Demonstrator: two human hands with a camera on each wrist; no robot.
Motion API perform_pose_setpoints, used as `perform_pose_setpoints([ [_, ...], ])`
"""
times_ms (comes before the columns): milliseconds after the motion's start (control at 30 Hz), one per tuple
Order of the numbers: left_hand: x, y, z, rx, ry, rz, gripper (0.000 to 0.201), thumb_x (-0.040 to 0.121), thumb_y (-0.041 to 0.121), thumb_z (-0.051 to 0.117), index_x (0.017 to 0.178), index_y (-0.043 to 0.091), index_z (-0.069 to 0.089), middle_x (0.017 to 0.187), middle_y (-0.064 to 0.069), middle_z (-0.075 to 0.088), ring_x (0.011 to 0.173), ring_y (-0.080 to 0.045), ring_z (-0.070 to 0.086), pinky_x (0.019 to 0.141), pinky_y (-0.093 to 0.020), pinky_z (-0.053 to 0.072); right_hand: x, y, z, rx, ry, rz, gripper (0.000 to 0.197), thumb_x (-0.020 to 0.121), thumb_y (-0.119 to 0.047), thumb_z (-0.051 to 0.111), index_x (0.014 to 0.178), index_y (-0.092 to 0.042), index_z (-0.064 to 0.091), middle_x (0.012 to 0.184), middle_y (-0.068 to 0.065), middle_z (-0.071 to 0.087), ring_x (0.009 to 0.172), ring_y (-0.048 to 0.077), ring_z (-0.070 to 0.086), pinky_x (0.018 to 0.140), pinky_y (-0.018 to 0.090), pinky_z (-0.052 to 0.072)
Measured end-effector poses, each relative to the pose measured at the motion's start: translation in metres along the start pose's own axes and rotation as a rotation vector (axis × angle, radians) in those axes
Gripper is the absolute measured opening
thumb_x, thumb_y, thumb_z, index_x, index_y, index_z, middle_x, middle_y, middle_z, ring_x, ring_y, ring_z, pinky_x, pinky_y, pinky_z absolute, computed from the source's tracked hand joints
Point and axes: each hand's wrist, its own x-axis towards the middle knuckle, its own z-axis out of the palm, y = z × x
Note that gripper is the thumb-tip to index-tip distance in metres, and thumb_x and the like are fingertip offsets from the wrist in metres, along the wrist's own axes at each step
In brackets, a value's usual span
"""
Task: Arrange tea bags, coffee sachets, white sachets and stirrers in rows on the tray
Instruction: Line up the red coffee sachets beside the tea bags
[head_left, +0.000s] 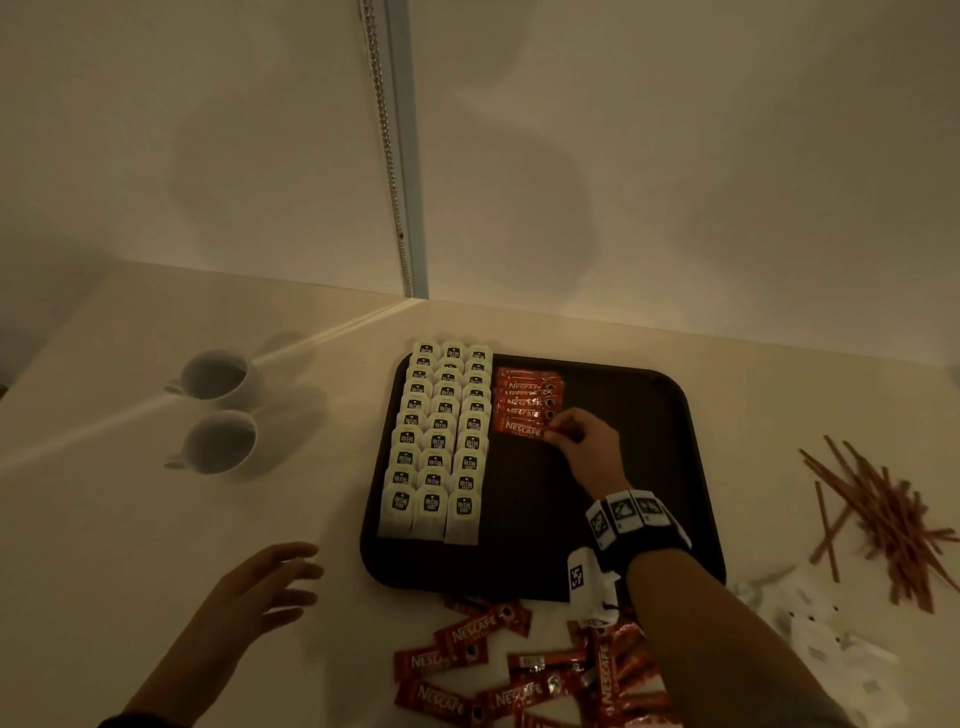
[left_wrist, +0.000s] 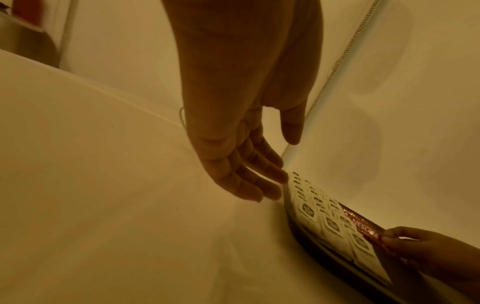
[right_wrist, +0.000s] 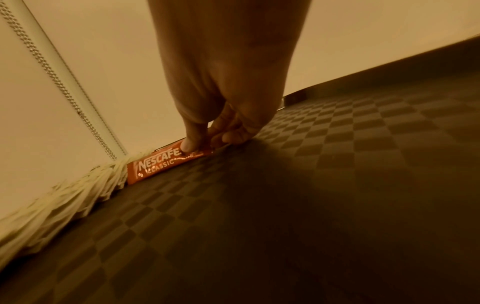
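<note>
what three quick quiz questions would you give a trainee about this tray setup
1. True or false: the stirrers already lie on the tray.
2. Which hand holds something? A) left hand B) right hand C) neither
3. Fill in: the tea bags stand in ___ columns.

Key
1. False; they lie loose on the table to the tray's right.
2. B; it pinches a coffee sachet at the near end of the started row, while the left is open above the table.
3. Three.
</note>
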Motion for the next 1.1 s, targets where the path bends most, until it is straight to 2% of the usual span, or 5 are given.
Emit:
perform_pose_setpoints([
  [200, -0.006, -0.009, -0.007, 0.002, 0.028, -0.029, 0.019, 0.097, 0.008, 0.047, 0.104, 0.006, 0.064, 0.098, -0.018, 0.067, 0.084, -0.035, 0.061, 0.077, -0.037, 0.047, 0.011, 0.000, 0.003, -0.076, 0.016, 0.000, 0.016, 0.081, -0.015, 0.069, 0.094, -0.020, 0.061, 0.102, -0.006, 0.056, 0.095, 0.007, 0.053, 0.087, 0.022, 0.040],
  [700, -0.007, -0.019, -0.017, -0.015, 0.056, -0.048, 0.019, 0.097, 0.010, 0.047, 0.104, 0.008, 0.065, 0.098, -0.017, 0.068, 0.085, -0.035, 0.062, 0.077, -0.039, 0.047, 0.017, 0.003, 0.003, -0.129, 0.061, -0.047, 0.021, 0.080, -0.017, 0.070, 0.097, -0.017, 0.059, 0.104, -0.001, 0.052, 0.094, 0.010, 0.052, 0.089, 0.027, 0.045],
  [800, -0.009, -0.021, -0.018, -0.009, 0.054, -0.036, 0.019, 0.098, 0.011, 0.047, 0.104, 0.008, 0.065, 0.099, -0.017, 0.068, 0.085, -0.035, 0.062, 0.077, -0.039, 0.047, 0.008, -0.004, -0.005, -0.095, 0.069, -0.100, 0.019, 0.083, -0.022, 0.068, 0.098, -0.018, 0.059, 0.103, -0.003, 0.054, 0.093, 0.009, 0.053, 0.081, 0.020, 0.042],
  [967, -0.018, -0.032, -0.021, 0.036, 0.033, -0.001, 0.020, 0.098, 0.010, 0.045, 0.107, 0.006, 0.063, 0.101, -0.018, 0.067, 0.087, -0.035, 0.061, 0.077, -0.036, 0.046, -0.055, -0.027, -0.036, -0.074, -0.308, -0.161, 0.012, 0.089, -0.026, 0.061, 0.100, -0.023, 0.060, 0.099, -0.010, 0.059, 0.093, 0.002, 0.056, 0.078, 0.016, 0.041],
  [1100, -0.027, -0.045, -0.023, 0.054, 0.027, -0.004, 0.018, 0.098, 0.010, 0.047, 0.103, 0.008, 0.064, 0.099, -0.018, 0.067, 0.083, -0.035, 0.061, 0.076, -0.035, 0.045, -0.119, -0.020, -0.063, -0.363, -0.628, -0.100, 0.029, 0.085, -0.032, 0.067, 0.110, -0.020, 0.060, 0.105, -0.007, 0.061, 0.096, 0.005, 0.057, 0.083, 0.019, 0.048],
])
